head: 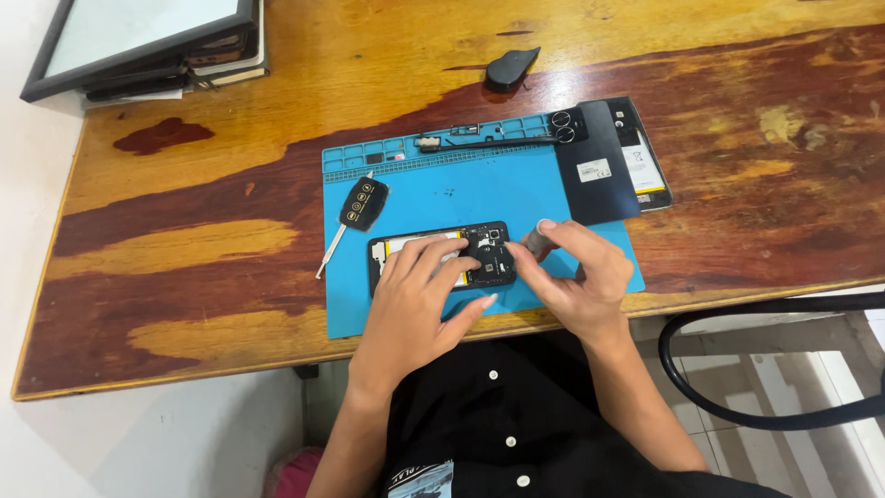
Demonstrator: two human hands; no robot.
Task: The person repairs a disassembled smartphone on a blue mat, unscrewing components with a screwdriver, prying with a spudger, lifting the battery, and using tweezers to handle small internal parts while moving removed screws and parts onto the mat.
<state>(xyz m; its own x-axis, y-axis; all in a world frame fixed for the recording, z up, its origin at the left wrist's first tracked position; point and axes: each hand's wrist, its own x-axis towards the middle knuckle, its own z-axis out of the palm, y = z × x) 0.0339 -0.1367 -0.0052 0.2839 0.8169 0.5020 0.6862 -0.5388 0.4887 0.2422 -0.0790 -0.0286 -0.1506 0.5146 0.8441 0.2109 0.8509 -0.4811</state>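
While the left hand lies flat with spread fingers on an opened black phone, whose bare circuit board shows, the right hand pinches a slim grey screwdriver handle at the phone's upper right corner. Both rest on a smooth blue rubber mat with moulded tray pockets, spread over the glossy, streaked wooden counter. A flat black back cover and a black key fob lie nearby.

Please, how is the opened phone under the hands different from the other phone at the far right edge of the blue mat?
The opened phone lies in the near middle of the blue mat, steadied by the left hand, while the right hand works on it with a grey tool. The second phone lies untouched, half off the mat. A dark back cover overlaps the second phone; nothing but hands covers the first. Both show their insides.
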